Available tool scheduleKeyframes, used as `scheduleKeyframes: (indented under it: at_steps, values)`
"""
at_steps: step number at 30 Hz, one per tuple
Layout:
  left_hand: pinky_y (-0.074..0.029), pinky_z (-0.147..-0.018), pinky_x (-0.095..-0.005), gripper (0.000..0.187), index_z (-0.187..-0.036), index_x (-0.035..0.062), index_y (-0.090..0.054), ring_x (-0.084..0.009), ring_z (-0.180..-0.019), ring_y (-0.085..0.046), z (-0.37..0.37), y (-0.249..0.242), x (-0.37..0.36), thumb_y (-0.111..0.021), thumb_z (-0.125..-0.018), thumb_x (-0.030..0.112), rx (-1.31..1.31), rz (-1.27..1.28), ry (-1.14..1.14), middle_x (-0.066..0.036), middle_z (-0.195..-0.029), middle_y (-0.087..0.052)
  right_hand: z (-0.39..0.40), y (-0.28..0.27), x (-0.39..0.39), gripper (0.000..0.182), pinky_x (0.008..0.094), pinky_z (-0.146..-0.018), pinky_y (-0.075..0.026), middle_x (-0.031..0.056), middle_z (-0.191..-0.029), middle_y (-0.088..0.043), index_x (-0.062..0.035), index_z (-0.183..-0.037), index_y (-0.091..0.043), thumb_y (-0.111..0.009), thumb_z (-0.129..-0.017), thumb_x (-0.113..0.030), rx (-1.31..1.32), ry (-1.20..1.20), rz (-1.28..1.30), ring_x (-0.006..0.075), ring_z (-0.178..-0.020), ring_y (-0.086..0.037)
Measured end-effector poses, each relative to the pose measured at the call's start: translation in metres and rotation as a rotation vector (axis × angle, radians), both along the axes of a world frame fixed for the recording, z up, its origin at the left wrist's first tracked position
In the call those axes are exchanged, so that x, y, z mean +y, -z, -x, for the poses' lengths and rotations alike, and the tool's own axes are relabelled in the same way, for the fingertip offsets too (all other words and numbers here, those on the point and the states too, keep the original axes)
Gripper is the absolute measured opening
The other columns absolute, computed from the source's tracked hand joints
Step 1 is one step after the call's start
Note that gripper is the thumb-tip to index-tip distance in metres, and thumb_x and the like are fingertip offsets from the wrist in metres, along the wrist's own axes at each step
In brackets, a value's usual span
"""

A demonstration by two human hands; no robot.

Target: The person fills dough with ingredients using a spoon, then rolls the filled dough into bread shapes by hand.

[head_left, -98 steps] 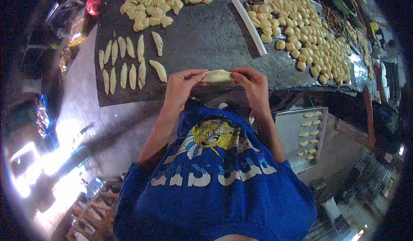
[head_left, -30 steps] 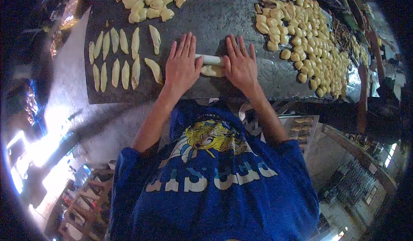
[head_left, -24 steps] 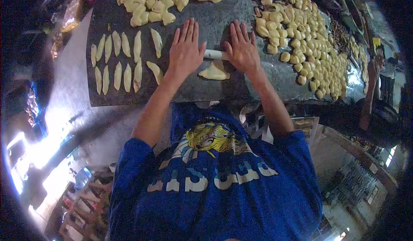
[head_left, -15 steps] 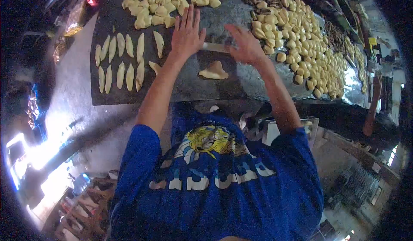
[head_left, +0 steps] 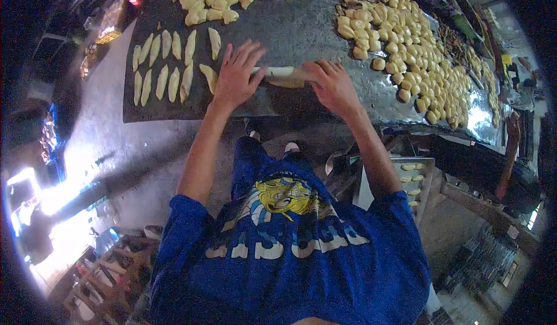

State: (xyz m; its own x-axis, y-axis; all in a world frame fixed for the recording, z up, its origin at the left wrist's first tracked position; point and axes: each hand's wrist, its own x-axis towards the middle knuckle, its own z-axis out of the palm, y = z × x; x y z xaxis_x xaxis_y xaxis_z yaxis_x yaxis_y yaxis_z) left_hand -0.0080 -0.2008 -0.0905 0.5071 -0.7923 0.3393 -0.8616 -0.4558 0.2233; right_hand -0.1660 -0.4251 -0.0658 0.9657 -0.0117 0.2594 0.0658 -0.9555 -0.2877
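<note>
A pale rolling pin lies crosswise between my hands on the dark table, over a flattened piece of dough. My left hand is at the pin's left end, its fingers spread and slightly blurred. At the right end, my right hand rests over the pin with its fingers bent; what lies under the palm is hidden. Two rows of long dough pieces lie left of my hands, and one curved piece is close beside my left wrist.
Dough lumps are grouped at the back left. Many round dough balls cover the right side. A tray with shaped dough stands below the table at the right. Another person's arm shows at the far right.
Both hands have come nearer my body, with the rolling pin now over the dough piece that lay uncovered before. The view has shifted a little, and my right hand has settled onto the pin.
</note>
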Motion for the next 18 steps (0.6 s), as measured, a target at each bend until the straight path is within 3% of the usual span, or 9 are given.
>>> scheduleKeyframes:
  at_steps: [4, 7, 10, 13, 18]
  values:
    - [-0.030, -0.114, -0.0457, 0.043, -0.131, 0.0113, -0.057, -0.0250, -0.126, -0.051, 0.014, 0.010, 0.015, -0.061, -0.092, 0.029, 0.122, -0.010, 0.076, -0.006, -0.134, -0.058, 0.010, 0.000, 0.000, 0.045, 0.0457, -0.102, -0.042, 0.0123, -0.117, -0.061, -0.0090, -0.128, -0.055, -0.064, -0.084, -0.008, 0.029, -0.071, -0.024, 0.0301, -0.113, -0.058]
    - [-0.032, -0.113, -0.0438, 0.043, -0.133, 0.0065, -0.055, -0.0259, -0.127, -0.051, 0.020, 0.019, 0.007, -0.056, -0.095, 0.027, 0.066, 0.034, -0.020, -0.011, -0.133, -0.059, 0.004, 0.022, 0.013, 0.044, 0.0470, -0.108, -0.037, 0.0163, -0.134, -0.055, -0.0020, -0.132, -0.051, -0.057, -0.091, -0.016, -0.049, 0.068, 0.069, 0.0317, -0.126, -0.051]
    - [-0.031, -0.114, -0.0442, 0.046, -0.134, 0.0005, -0.053, -0.0263, -0.131, -0.048, 0.015, 0.019, -0.013, -0.051, -0.096, 0.027, -0.103, 0.029, -0.116, -0.014, -0.137, -0.056, -0.010, 0.025, 0.018, 0.051, 0.0523, -0.111, -0.032, 0.0199, -0.145, -0.044, 0.0045, -0.138, -0.044, -0.049, -0.097, -0.026, -0.011, 0.191, 0.165, 0.0339, -0.137, -0.039]
    - [-0.029, -0.115, -0.0451, 0.052, -0.138, -0.0032, -0.048, -0.0269, -0.136, -0.043, -0.004, 0.014, -0.032, -0.046, -0.097, 0.029, -0.178, -0.086, -0.158, -0.017, -0.142, -0.051, -0.036, 0.034, 0.011, 0.058, 0.0579, -0.113, -0.026, 0.0229, -0.150, -0.038, 0.0049, -0.140, -0.042, -0.044, -0.097, -0.033, 0.015, 0.287, 0.174, 0.0373, -0.141, -0.033]
    - [-0.025, -0.117, -0.0463, 0.061, -0.144, -0.0010, -0.039, -0.0265, -0.143, -0.032, -0.043, 0.020, -0.058, -0.046, -0.096, 0.035, -0.154, -0.083, -0.151, -0.016, -0.152, -0.036, -0.072, 0.043, -0.017, 0.064, 0.0608, -0.113, -0.023, 0.0214, -0.156, -0.026, 0.0035, -0.144, -0.037, -0.042, -0.097, -0.039, 0.059, 0.327, 0.106, 0.0351, -0.145, -0.025]
